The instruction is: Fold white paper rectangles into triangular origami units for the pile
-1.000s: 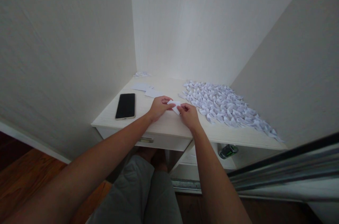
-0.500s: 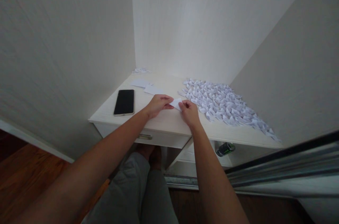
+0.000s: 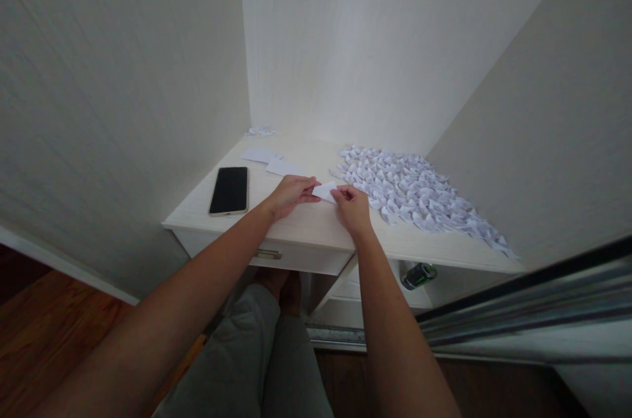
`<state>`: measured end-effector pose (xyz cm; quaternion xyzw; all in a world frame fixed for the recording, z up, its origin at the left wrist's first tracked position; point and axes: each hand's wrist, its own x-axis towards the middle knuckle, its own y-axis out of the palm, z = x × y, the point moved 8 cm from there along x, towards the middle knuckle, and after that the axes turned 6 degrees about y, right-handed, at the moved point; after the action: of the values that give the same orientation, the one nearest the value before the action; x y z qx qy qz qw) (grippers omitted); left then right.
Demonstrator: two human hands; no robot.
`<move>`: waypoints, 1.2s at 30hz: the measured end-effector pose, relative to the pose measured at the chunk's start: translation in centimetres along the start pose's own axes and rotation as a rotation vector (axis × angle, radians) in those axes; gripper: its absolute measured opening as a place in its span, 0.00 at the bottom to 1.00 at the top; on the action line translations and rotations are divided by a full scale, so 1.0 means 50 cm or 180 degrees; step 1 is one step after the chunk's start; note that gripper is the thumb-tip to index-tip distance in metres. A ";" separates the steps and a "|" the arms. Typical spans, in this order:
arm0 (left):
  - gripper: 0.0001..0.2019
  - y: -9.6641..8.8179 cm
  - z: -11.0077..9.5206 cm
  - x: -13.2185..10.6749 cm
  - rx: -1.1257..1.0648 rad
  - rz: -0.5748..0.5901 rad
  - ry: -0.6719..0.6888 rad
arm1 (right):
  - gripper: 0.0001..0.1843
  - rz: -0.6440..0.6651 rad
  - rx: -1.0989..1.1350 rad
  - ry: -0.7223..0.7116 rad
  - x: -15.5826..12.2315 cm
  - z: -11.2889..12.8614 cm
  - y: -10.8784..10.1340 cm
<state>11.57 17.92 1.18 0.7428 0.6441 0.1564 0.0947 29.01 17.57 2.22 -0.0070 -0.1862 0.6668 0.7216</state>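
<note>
A small piece of white paper (image 3: 324, 191) is stretched between my two hands, just above the white desk top (image 3: 301, 227). My left hand (image 3: 293, 196) pinches its left end between thumb and fingers. At the other end, the thumb and fingers of my right hand (image 3: 353, 207) are closed on the paper. Flat white paper sheets (image 3: 285, 167) lie behind my left hand. To the right of my right hand spreads a wide heap of small folded paper pieces (image 3: 409, 191).
A black-screened phone (image 3: 230, 190) lies on the desk's left side. More small paper bits (image 3: 260, 131) sit in the back left corner. Below the top are a drawer handle (image 3: 269, 254) and, on a shelf, a dark can (image 3: 419, 276). Walls enclose the back and sides.
Both hands keep their pinch on the paper, with the right fingertips shifted slightly along it. The whole view has moved a little.
</note>
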 end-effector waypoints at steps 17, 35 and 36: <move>0.14 -0.009 -0.021 0.000 0.0864 -0.0127 0.0920 | 0.14 0.0089 0.0362 0.0142 -0.001 -0.011 0.005; 0.13 0.009 -0.076 -0.049 0.2262 0.0265 0.1644 | 0.11 0.0306 0.1191 0.0307 0.002 -0.009 0.011; 0.14 0.005 -0.075 -0.047 0.2209 0.0203 0.1610 | 0.10 0.0320 0.1249 0.0341 0.003 -0.009 0.011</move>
<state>10.22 15.35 4.49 0.6884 0.6382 0.1104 -0.3265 28.62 17.86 1.72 0.0890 -0.0135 0.7241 0.6838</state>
